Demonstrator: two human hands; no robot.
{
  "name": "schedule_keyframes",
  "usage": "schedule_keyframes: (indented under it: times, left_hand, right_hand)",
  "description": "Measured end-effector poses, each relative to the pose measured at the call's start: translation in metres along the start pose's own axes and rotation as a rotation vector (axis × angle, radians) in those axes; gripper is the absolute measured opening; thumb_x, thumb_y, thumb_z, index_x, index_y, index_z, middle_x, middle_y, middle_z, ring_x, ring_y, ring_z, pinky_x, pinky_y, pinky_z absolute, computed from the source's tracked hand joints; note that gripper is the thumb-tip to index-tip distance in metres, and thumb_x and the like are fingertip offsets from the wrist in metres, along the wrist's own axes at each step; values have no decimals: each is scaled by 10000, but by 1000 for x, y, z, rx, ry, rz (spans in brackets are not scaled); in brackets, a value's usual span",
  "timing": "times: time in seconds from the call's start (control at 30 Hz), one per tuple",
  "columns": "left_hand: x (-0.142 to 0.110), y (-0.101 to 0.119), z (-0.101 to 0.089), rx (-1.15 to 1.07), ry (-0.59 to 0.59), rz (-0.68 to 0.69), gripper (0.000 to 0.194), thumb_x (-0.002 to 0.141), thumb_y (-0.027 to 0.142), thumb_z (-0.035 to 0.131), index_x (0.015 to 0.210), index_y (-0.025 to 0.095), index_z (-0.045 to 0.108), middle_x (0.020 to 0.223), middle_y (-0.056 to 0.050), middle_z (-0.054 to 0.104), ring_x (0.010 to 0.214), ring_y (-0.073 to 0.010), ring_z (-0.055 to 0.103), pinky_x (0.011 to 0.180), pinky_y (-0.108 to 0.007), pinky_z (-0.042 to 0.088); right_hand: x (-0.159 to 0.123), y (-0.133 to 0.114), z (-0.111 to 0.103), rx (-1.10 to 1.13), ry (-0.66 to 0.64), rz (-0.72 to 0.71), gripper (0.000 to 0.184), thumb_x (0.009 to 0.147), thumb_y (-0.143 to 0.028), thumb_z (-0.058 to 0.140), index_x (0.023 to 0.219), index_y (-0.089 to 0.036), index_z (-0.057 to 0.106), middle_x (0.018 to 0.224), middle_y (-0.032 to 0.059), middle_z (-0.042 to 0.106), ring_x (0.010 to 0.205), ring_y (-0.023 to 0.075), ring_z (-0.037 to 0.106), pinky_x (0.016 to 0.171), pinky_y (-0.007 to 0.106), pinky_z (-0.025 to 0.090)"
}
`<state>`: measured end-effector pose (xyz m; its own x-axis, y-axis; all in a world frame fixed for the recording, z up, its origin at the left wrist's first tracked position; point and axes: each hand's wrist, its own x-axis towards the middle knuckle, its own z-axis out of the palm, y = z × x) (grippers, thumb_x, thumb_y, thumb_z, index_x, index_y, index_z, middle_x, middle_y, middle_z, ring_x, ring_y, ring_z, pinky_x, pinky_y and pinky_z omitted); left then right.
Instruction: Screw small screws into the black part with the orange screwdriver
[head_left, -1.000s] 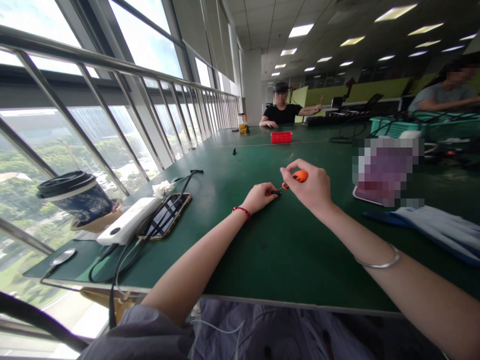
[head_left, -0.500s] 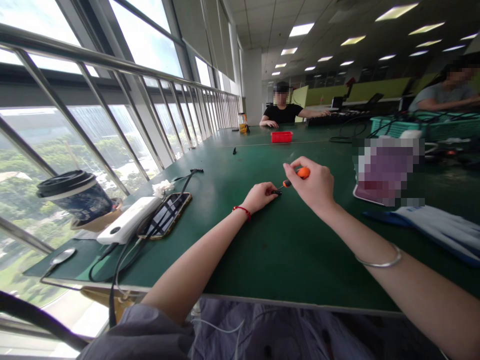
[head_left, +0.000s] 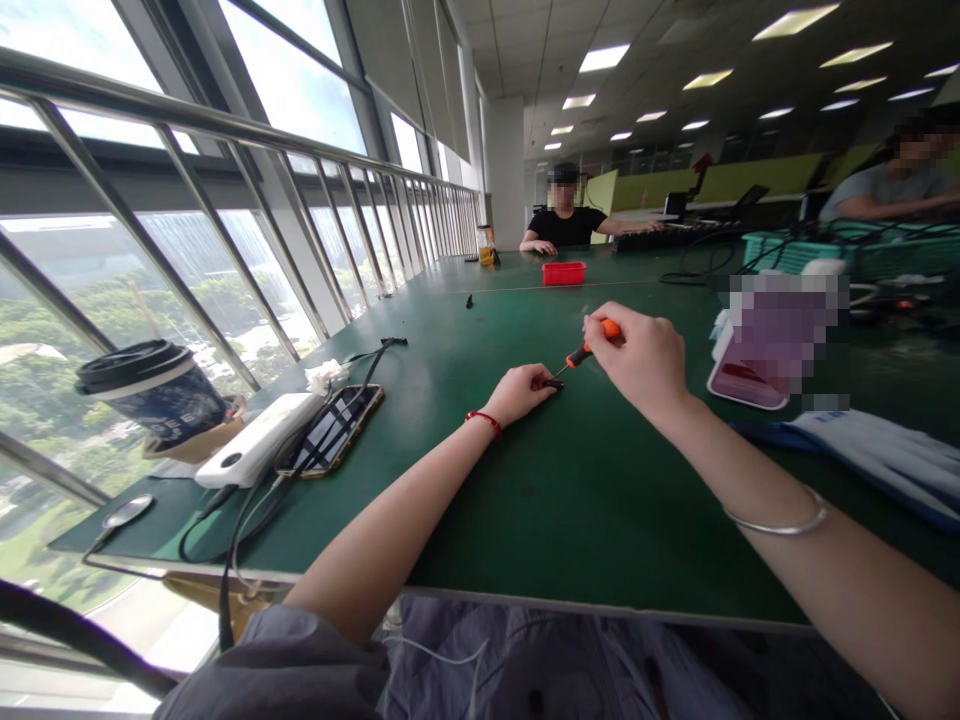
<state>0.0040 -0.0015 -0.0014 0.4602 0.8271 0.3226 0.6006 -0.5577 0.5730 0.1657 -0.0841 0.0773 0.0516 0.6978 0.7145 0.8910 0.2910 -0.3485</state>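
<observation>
My left hand [head_left: 521, 395] rests on the green table [head_left: 600, 530], its fingers closed on a small black part [head_left: 554, 384] too small to name more closely. Above and to the right, my right hand [head_left: 641, 355] grips an orange-and-black screwdriver [head_left: 577, 357] by the upper end of its handle. The thin metal shaft slants down to the left, and its tip meets or nearly meets the black part; I cannot tell which.
Left stand a lidded paper cup [head_left: 161, 395], a white power bank [head_left: 259, 440] and a phone [head_left: 337, 430] with cables. Rightward lie gloves [head_left: 885, 455] and a purple-and-white item [head_left: 772, 350]. Further back are a red tray [head_left: 564, 274], a teal basket [head_left: 787, 252] and a person [head_left: 566, 225].
My right hand has shifted up and to the right along the screwdriver, exposing more of its handle. My left hand keeps its place. The person opposite has lowered an arm.
</observation>
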Motion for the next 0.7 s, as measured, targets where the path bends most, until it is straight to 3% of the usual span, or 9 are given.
schedule_keyframes:
  times: [0.13, 0.2, 0.33, 0.43, 0.53, 0.63, 0.7]
  left_hand:
    - [0, -1, 0, -5, -3, 4, 132, 768, 233, 617, 848, 143, 672, 666, 12, 571, 619, -107, 480, 589, -220, 375]
    - [1, -1, 0, -7, 0, 5, 134, 768, 235, 618, 848, 144, 674, 667, 12, 573, 617, -106, 480, 592, -220, 377]
    - [1, -2, 1, -2, 5, 6, 137, 765, 232, 619, 852, 143, 674, 665, 13, 569, 612, -105, 477, 595, -222, 377]
    - [1, -2, 0, -2, 0, 8, 134, 768, 232, 613, 850, 142, 670, 664, 13, 567, 615, -107, 478, 591, -222, 376]
    - [1, -1, 0, 2, -2, 8, 135, 772, 240, 609, 846, 144, 670, 667, 12, 571, 619, -108, 481, 592, -222, 381]
    - [1, -2, 1, 10, 3, 10, 143, 771, 239, 610, 858, 146, 675, 671, 11, 575, 621, -108, 483, 595, -222, 385]
    - [1, -2, 1, 13, 6, 15, 153, 773, 242, 608, 871, 148, 678, 671, 11, 576, 621, -108, 484, 597, -222, 387]
  right_hand:
    - [-1, -1, 2, 23, 16, -38, 225, 780, -276, 458, 940, -207, 601, 716, 31, 635, 598, 173, 536, 509, 253, 253]
    - [-1, -2, 1, 2, 6, -25, 199, 812, -320, 441, 852, -212, 603, 694, 31, 627, 596, 175, 533, 507, 253, 242]
    - [0, -2, 0, -33, -28, 2, 362, 882, -455, 372, 704, -216, 577, 549, 24, 544, 536, 172, 495, 502, 258, 227]
    - [0, 0, 2, -7, -14, -9, 233, 835, -362, 437, 914, -219, 602, 605, 17, 580, 552, 177, 507, 505, 255, 245]
    - [-1, 1, 4, 8, 10, -32, 320, 770, -294, 475, 1062, -201, 568, 706, 35, 628, 603, 192, 536, 503, 255, 256]
    - [-1, 1, 3, -23, 3, -30, 231, 800, -364, 466, 901, -215, 612, 681, 41, 626, 613, 195, 543, 503, 260, 249]
    - [0, 1, 2, -65, -2, 0, 316, 828, -475, 448, 738, -220, 612, 581, 39, 582, 572, 191, 524, 502, 269, 237]
